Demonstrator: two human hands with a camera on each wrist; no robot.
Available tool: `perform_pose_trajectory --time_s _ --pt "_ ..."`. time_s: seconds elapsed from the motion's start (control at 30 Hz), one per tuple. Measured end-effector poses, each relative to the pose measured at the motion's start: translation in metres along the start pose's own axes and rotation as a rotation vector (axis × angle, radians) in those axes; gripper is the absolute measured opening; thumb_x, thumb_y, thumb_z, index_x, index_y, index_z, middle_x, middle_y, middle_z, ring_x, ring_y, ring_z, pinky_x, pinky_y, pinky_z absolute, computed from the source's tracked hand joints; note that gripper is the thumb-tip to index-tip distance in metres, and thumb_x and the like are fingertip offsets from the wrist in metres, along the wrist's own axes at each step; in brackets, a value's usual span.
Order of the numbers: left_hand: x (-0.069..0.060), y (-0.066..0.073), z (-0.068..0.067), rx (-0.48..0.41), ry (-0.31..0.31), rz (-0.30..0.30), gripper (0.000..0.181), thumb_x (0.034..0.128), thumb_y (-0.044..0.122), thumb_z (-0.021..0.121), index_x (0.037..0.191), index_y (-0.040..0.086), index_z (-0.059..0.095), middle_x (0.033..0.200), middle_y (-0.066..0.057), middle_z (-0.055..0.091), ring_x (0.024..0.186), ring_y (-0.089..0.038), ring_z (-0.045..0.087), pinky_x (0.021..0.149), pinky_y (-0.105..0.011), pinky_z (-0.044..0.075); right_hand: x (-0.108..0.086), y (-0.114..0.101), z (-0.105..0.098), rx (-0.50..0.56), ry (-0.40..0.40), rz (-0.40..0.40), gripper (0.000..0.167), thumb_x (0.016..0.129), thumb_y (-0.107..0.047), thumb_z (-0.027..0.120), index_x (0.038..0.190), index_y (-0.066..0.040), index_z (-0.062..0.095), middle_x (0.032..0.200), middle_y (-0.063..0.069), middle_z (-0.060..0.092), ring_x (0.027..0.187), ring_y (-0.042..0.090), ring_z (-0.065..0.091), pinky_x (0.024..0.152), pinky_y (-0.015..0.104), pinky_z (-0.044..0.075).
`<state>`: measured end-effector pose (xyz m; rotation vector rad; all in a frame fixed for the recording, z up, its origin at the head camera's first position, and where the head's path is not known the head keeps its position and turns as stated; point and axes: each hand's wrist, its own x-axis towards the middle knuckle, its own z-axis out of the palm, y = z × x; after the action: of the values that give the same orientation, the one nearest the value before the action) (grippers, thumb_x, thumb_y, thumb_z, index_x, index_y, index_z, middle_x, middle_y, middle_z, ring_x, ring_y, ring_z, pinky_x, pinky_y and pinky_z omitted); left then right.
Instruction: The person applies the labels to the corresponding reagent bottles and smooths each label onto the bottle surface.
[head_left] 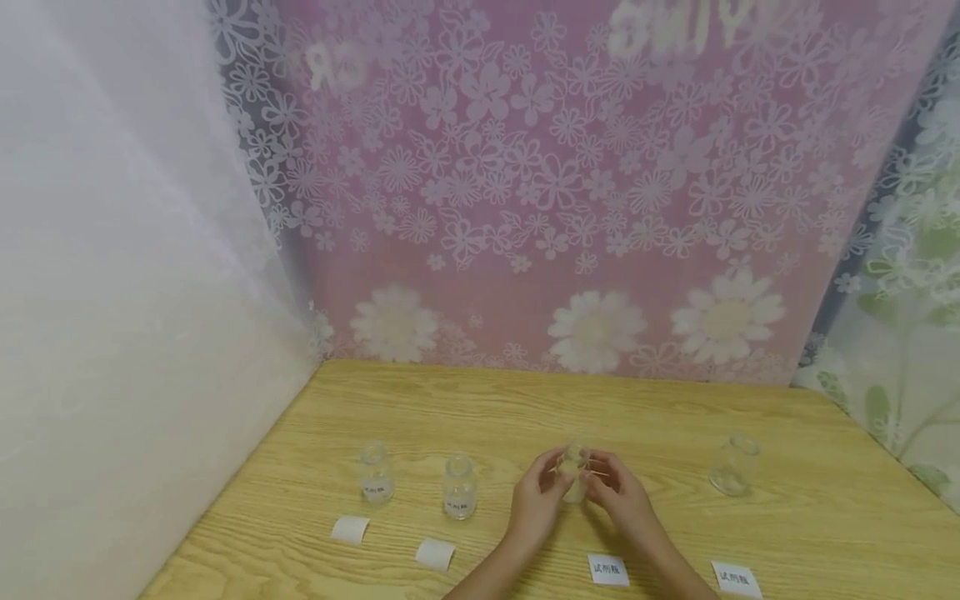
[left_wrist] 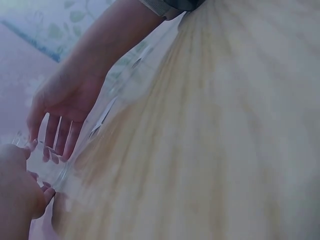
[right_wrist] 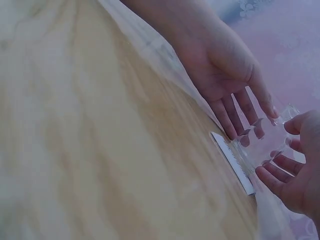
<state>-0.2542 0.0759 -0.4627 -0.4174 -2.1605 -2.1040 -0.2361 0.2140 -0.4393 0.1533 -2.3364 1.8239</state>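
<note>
- At far left on the wood-grained tabletop (head_left: 480,400), a clear glass jar (head_left: 376,471) stands upright, rounded at the shoulder, with a lettered paper label (head_left: 373,491) low on its wall; nearer the camera, a blank white slip (head_left: 350,531) curls upward in an arch.
- Next, a matching labelled jar (head_left: 460,483), with a second blank slip (head_left: 436,554), also curled, on its near side.
- Right of centre, the left hand (head_left: 536,500) and right hand (head_left: 624,498) are together, gripping the held jar (head_left: 574,493) from either side. Whether its base touches the tabletop cannot be told. The step in hand appears to be steadying or working on this jar; the next move seems to call for an even grip, as smooth glass may slip.
- On the near side, a lettered slip (head_left: 608,571) lies nearly flat.
- At right, a transparent jar (head_left: 733,473) shows no label; nearer lies another lettered slip (head_left: 737,578).
</note>
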Motion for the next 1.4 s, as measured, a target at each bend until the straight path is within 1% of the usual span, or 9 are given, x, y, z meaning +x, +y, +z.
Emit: perform_pose_trajectory --time_s 0.17,0.33,0.53,0.7,0.83,0.97,1.1,1.27,1.4 --pt "-0.008 0.001 -0.006 0.021 -0.001 0.009 0.036 0.0886 0.023 0.061 0.123 0.014 0.055 0.122 -0.009 0.055 0.106 -0.026 0.054 0.086 -0.037 0.046 -0.004 0.0 0.005 0.012 0.005 0.001 0.034 0.091 -0.015 0.058 0.122 -0.001 0.051 0.117 0.02 0.053 0.104 0.035 0.053 0.078 0.034 0.051" --pt "-0.013 0.004 -0.013 0.04 0.0 0.034 0.037 0.0893 0.024 0.06 0.123 0.012 0.054 0.123 -0.012 0.054 0.108 -0.03 0.053 0.087 -0.041 0.045 -0.006 0.0 0.009 0.005 -0.001 -0.031 0.032 0.09 -0.015 0.059 0.119 -0.002 0.053 0.115 0.018 0.054 0.102 0.034 0.054 0.076 0.035 0.051" --pt "-0.018 0.009 -0.02 0.052 0.0 0.022 0.036 0.0895 0.022 0.06 0.123 0.011 0.054 0.123 -0.012 0.054 0.109 -0.032 0.051 0.089 -0.043 0.044 -0.009 -0.003 0.014 -0.014 -0.003 -0.042 0.03 0.089 -0.012 0.06 0.117 -0.002 0.055 0.113 0.017 0.055 0.101 0.034 0.054 0.075 0.034 0.052" --pt "-0.021 0.011 -0.024 0.044 -0.019 0.027 0.036 0.0899 0.021 0.06 0.123 0.009 0.053 0.123 -0.013 0.054 0.109 -0.032 0.052 0.089 -0.042 0.044 -0.012 -0.009 0.017 -0.017 -0.012 -0.023 0.029 0.089 -0.01 0.06 0.116 -0.002 0.055 0.112 0.014 0.056 0.1 0.032 0.055 0.074 0.033 0.052" --pt "-0.024 0.013 -0.026 0.029 -0.034 0.021 0.037 0.0902 0.02 0.059 0.124 0.007 0.052 0.123 -0.014 0.053 0.108 -0.031 0.052 0.088 -0.041 0.045 -0.014 -0.012 0.018 -0.004 -0.022 -0.01 0.029 0.089 -0.009 0.06 0.116 0.0 0.054 0.112 0.014 0.056 0.1 0.032 0.055 0.074 0.033 0.052" --pt "-0.027 0.015 -0.027 0.033 -0.034 0.018 0.036 0.0898 0.02 0.06 0.123 0.007 0.053 0.122 -0.014 0.054 0.107 -0.029 0.053 0.087 -0.039 0.046 -0.016 -0.014 0.018 -0.011 -0.019 -0.009 0.03 0.088 -0.01 0.061 0.116 0.001 0.054 0.112 0.014 0.056 0.099 0.031 0.055 0.073 0.033 0.052" --pt "-0.028 0.015 -0.028 0.042 -0.034 0.014 0.035 0.0898 0.02 0.06 0.122 0.009 0.053 0.122 -0.013 0.054 0.107 -0.028 0.054 0.086 -0.039 0.046 -0.015 -0.013 0.02 -0.026 -0.005 0.012 0.028 0.088 -0.009 0.061 0.114 -0.002 0.055 0.111 0.012 0.056 0.098 0.03 0.056 0.071 0.031 0.053" --pt "-0.032 0.017 -0.029 0.024 -0.062 -0.011 0.037 0.0911 0.021 0.058 0.125 0.009 0.05 0.125 -0.014 0.051 0.11 -0.031 0.051 0.088 -0.043 0.044 -0.016 -0.013 0.021 -0.028 0.012 0.056 0.028 0.087 -0.007 0.062 0.113 -0.004 0.056 0.109 0.011 0.057 0.097 0.027 0.056 0.071 0.03 0.052" --pt "-0.033 0.017 -0.03 0.03 -0.071 -0.022 0.037 0.0911 0.019 0.059 0.125 0.008 0.049 0.125 -0.014 0.051 0.109 -0.032 0.05 0.087 -0.046 0.044 -0.019 -0.015 0.021 -0.021 0.006 0.051 0.028 0.087 -0.006 0.061 0.114 -0.001 0.055 0.11 0.012 0.056 0.097 0.027 0.056 0.071 0.031 0.052"
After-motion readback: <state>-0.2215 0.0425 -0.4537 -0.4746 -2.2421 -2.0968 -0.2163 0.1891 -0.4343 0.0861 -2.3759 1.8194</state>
